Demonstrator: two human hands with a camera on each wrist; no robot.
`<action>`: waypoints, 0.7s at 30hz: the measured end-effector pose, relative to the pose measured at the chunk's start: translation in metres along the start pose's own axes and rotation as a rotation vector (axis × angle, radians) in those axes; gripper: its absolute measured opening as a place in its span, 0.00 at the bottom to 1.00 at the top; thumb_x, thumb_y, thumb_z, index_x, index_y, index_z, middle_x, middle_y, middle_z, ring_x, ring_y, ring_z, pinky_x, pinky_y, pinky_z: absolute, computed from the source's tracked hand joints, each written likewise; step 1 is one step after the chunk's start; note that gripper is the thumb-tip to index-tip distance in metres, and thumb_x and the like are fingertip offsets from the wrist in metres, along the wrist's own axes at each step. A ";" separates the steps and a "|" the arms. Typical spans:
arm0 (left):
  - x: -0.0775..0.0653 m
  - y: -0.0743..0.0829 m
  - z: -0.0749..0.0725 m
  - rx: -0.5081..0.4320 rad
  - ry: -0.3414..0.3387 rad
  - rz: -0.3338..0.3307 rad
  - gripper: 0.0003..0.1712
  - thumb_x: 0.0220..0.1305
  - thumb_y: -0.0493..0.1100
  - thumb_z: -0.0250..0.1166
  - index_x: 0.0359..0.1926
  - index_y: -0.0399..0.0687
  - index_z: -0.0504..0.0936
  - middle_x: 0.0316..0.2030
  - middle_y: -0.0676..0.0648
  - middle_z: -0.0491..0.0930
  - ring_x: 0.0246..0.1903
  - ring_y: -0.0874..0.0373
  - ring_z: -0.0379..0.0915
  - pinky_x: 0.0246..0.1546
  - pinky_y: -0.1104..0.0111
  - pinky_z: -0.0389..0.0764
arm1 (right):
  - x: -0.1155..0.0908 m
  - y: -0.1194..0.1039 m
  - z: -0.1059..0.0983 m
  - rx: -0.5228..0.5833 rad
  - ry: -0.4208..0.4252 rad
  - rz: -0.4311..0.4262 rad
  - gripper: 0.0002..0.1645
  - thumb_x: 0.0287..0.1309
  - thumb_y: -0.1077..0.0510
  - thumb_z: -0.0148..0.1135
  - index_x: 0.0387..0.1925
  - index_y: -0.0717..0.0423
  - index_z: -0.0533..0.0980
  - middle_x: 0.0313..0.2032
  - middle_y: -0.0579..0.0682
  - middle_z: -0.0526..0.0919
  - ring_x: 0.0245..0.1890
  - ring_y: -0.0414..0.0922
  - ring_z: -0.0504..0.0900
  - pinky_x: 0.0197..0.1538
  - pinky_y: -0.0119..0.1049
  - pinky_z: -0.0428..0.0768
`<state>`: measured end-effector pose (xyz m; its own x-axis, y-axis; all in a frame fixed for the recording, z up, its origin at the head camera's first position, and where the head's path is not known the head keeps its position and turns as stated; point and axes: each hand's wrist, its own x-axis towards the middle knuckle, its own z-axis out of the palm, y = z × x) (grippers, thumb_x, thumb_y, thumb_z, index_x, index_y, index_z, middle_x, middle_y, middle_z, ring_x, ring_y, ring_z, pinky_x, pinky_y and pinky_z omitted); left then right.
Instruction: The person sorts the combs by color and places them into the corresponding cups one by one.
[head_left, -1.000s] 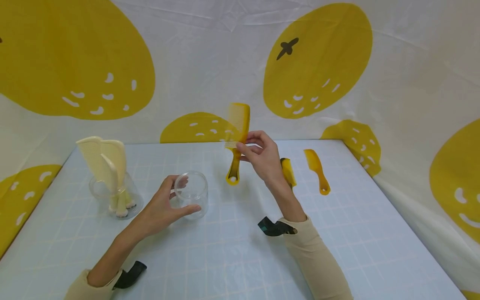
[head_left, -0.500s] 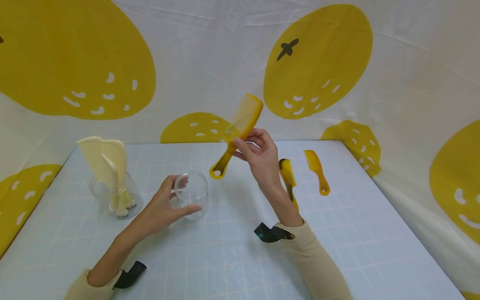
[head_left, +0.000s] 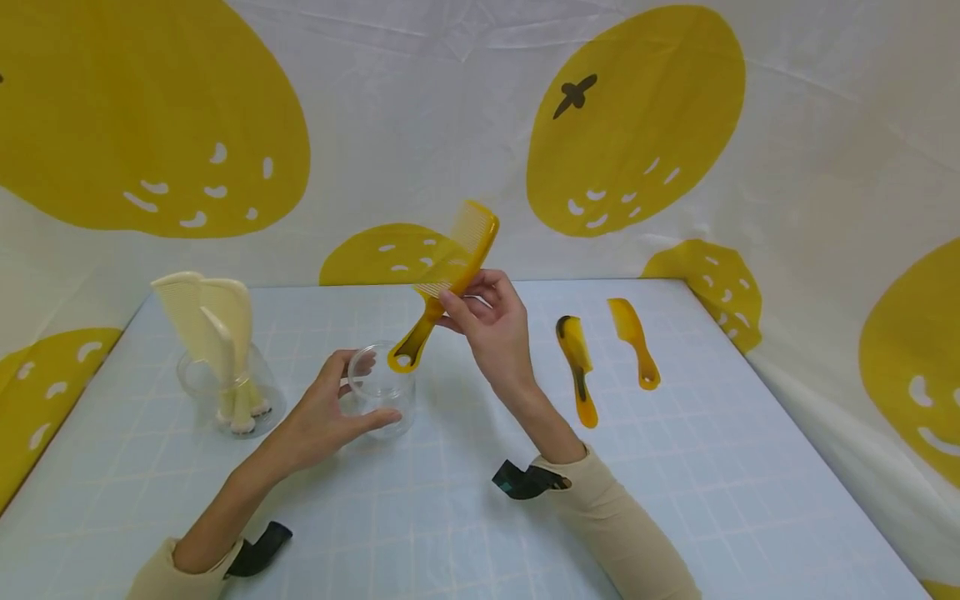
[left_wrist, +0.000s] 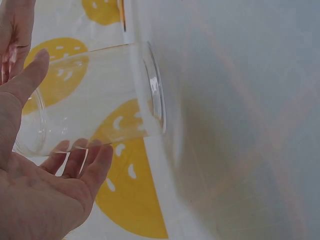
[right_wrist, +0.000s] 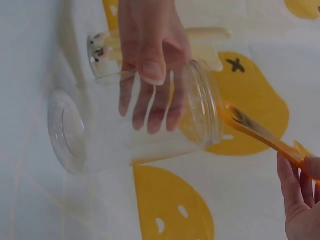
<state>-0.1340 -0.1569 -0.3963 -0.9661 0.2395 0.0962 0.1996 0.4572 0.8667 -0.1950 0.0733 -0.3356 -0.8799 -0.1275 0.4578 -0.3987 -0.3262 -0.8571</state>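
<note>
The left hand (head_left: 326, 417) grips the jar (head_left: 392, 390) between thumb and fingers, upright on the surface (head_left: 450, 525), apparently to steady it. The right hand (head_left: 492, 333) pinches the comb (head_left: 468, 265) near the handle's neck, handle angled down at the jar's mouth; this grip presumably leaves the handle end free. No brand, label or writing is readable.

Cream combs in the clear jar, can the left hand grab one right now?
Probably not without letting go: the left hand is holding another clear jar, though the cream combs stick up openly nearby.
</note>
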 end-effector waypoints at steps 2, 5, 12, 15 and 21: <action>0.000 0.000 0.000 0.002 -0.002 -0.001 0.49 0.58 0.51 0.79 0.68 0.37 0.59 0.67 0.36 0.65 0.69 0.39 0.60 0.70 0.38 0.62 | -0.001 0.002 0.002 -0.001 -0.011 0.000 0.16 0.65 0.75 0.62 0.50 0.63 0.70 0.43 0.55 0.80 0.43 0.48 0.88 0.48 0.48 0.87; 0.000 0.000 0.000 0.000 -0.003 -0.004 0.49 0.58 0.51 0.79 0.68 0.37 0.59 0.67 0.36 0.64 0.69 0.39 0.60 0.70 0.38 0.62 | -0.003 0.005 0.005 -0.002 -0.031 -0.012 0.16 0.65 0.75 0.62 0.50 0.65 0.69 0.43 0.55 0.80 0.43 0.47 0.87 0.48 0.48 0.88; 0.000 0.001 0.000 -0.005 0.000 -0.001 0.49 0.58 0.51 0.79 0.68 0.37 0.58 0.67 0.36 0.64 0.69 0.39 0.60 0.70 0.37 0.62 | -0.007 0.012 0.010 -0.018 -0.076 -0.024 0.17 0.64 0.77 0.61 0.50 0.69 0.68 0.42 0.55 0.79 0.41 0.45 0.86 0.45 0.48 0.89; 0.000 0.001 0.001 -0.004 0.002 0.007 0.49 0.58 0.50 0.79 0.68 0.38 0.59 0.66 0.35 0.65 0.69 0.40 0.60 0.70 0.37 0.62 | -0.008 0.015 0.012 -0.053 -0.098 -0.021 0.17 0.63 0.77 0.62 0.50 0.70 0.68 0.42 0.55 0.79 0.39 0.45 0.86 0.44 0.48 0.89; 0.001 0.001 0.001 -0.001 0.005 0.011 0.49 0.58 0.50 0.79 0.67 0.37 0.59 0.66 0.35 0.65 0.68 0.40 0.61 0.70 0.37 0.63 | -0.010 0.018 0.012 -0.167 -0.143 0.005 0.18 0.63 0.74 0.65 0.51 0.67 0.69 0.43 0.60 0.79 0.39 0.45 0.85 0.44 0.46 0.89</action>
<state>-0.1345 -0.1559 -0.3958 -0.9646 0.2405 0.1082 0.2102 0.4534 0.8662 -0.1905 0.0575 -0.3532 -0.8412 -0.2643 0.4717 -0.4418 -0.1670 -0.8814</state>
